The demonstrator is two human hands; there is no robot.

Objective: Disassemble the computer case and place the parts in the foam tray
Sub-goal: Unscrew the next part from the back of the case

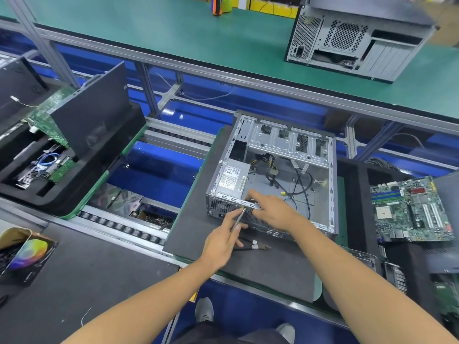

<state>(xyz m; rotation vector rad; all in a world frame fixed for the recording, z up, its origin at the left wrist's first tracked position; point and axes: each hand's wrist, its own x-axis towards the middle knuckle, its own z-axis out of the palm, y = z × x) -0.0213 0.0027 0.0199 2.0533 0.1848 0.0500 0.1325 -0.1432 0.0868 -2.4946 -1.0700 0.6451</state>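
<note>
Open computer case lying on dark mat, PSU in its near-left corner. Left hand pinching screwdriver, tip at case's near rim. Right hand fingers straight, resting on same rim. Motherboard on foam tray at right.

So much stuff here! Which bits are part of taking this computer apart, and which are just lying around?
Part of the job:
open grey metal computer case
silver power supply box
thin screwdriver in the left hand
right hand on the case
green motherboard
black foam tray

Lying about:
closed grey computer tower
colourful cardboard box
</note>
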